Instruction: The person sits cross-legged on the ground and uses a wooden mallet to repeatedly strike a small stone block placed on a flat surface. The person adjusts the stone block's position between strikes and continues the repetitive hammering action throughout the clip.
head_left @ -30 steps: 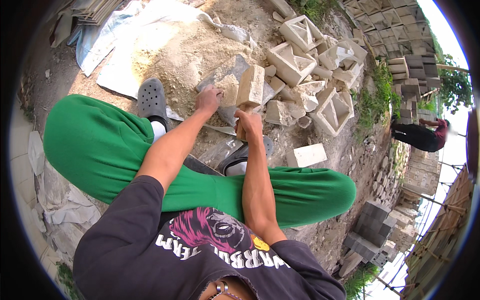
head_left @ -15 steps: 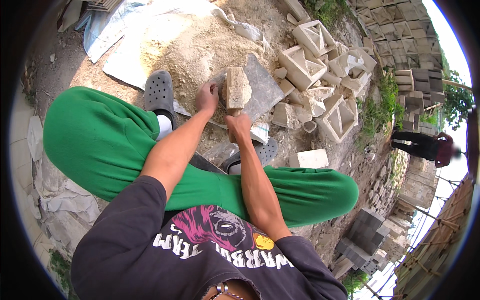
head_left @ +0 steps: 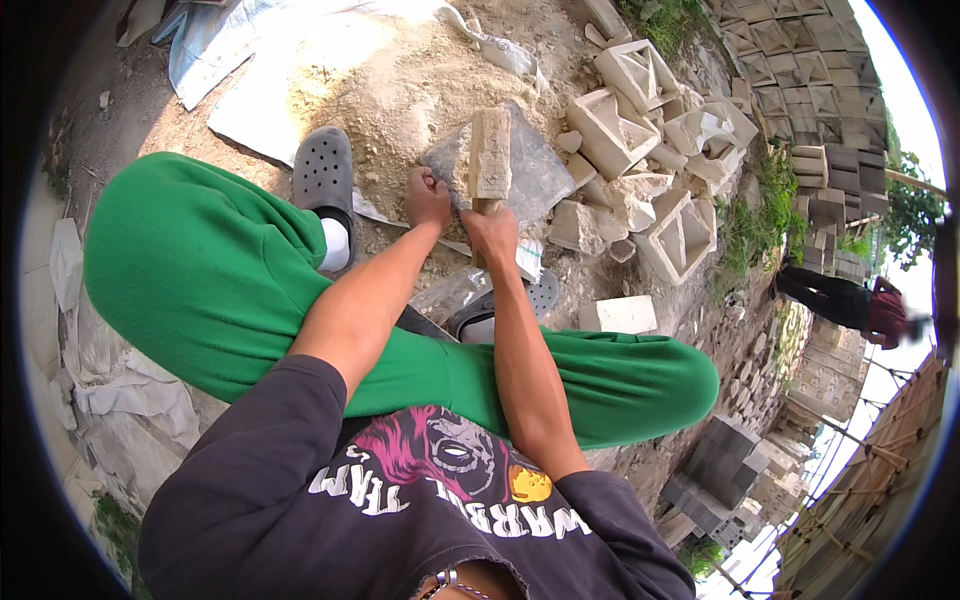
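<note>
My right hand [head_left: 490,236] is wrapped round the handle of a wooden mallet [head_left: 491,155], whose pale, dusty block head points away from me. Beneath the mallet lies a flat grey stone slab [head_left: 535,165] strewn with crushed pale rubble. My left hand [head_left: 429,199] is closed at the slab's near left edge, just left of the mallet head and apart from it. Its fingers are curled, and whatever they may hold is too small or hidden to make out. A heap of pale crumbs [head_left: 400,125] spreads beyond the slab.
Broken hollow pale blocks [head_left: 630,145] are piled to the right of the slab. A single pale block [head_left: 618,315] lies nearer, by my right knee. White sacking [head_left: 265,105] covers ground at far left. A person [head_left: 850,300] stands in the right background near stacked blocks [head_left: 725,460].
The mallet in my right hand has shifted a little to the right and away from me. My left hand has moved slightly right. The person in the background has changed posture.
</note>
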Available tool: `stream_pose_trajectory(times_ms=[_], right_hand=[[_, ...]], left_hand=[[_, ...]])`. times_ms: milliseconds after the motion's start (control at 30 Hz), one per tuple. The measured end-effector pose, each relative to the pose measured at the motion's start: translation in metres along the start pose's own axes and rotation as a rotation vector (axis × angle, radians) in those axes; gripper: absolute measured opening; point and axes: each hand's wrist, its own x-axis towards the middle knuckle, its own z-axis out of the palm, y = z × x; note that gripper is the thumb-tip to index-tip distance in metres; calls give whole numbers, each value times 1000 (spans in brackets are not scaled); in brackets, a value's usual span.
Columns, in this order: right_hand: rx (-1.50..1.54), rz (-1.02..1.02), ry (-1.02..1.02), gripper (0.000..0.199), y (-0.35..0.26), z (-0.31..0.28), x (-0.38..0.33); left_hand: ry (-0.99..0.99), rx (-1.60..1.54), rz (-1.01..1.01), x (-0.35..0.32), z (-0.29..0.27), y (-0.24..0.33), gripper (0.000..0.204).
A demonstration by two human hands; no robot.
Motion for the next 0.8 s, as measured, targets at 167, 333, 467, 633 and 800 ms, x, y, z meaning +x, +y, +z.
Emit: stream_pose_trajectory(times_ms=[167,333,467,633,800], right_hand=[[-38,173,-134,43,10,1,8],[162,33,34,27,-40,-29,-13],[234,6,0,24,-24,-16,-4],[4,262,-130,32,13,-3,7],[103,124,-74,32,-16,-27,2]], left_hand=[[0,-11,-1,6,-1,2,34],[1,6,31,1,-3,-2,36],[-1,-17,52,5,-3,-7,36],[-28,27,-39,-1,-6,14,32],[-34,53,47,4,-5,-1,34]])
